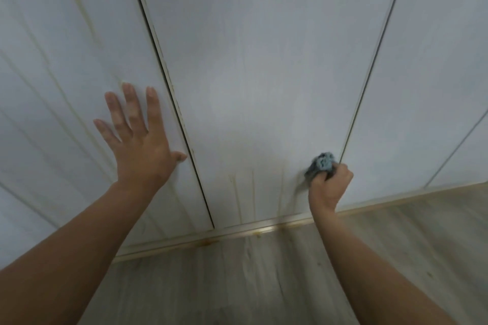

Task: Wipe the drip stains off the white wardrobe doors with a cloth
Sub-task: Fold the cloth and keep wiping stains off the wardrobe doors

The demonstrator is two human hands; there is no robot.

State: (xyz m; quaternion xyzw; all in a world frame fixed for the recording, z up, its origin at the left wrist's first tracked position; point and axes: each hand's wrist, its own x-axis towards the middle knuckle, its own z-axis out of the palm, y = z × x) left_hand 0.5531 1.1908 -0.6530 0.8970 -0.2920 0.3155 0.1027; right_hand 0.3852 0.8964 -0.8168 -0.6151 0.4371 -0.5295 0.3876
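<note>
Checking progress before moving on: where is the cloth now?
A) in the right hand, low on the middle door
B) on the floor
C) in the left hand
A: the right hand grips the bunched cloth low on the middle door; the left hand lies flat and bare on the left door.

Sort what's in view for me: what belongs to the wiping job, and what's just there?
Job: crumpled blue-grey cloth gripped by the right hand; white middle wardrobe door with yellowish drip stains near its foot; streaked white left wardrobe door, left hand flat on it.
Just there: pale wood-grain floor; gold-coloured bottom rail.
</note>
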